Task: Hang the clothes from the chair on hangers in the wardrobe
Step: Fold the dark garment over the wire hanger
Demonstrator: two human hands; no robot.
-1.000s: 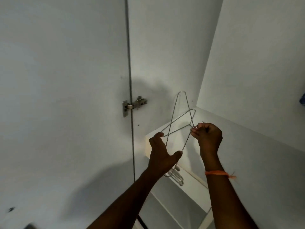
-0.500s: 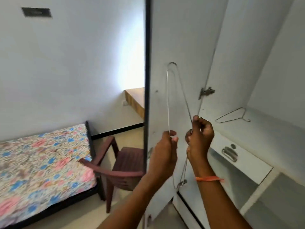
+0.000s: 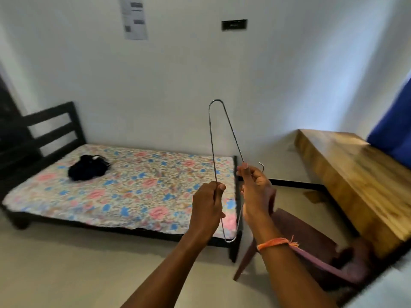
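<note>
Chair [image 3: 311, 247] partly behind right forearm [image 3: 289, 270]

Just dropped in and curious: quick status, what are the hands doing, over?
Left hand and right hand both grip the wire hanger. No garment on it yet. Chair lower right, dark clothes on bed. Nothing in the way.

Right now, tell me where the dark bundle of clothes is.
In the head view the dark bundle of clothes lies on the floral bed, left of centre near the black headboard, well left of the wire hanger.
</note>
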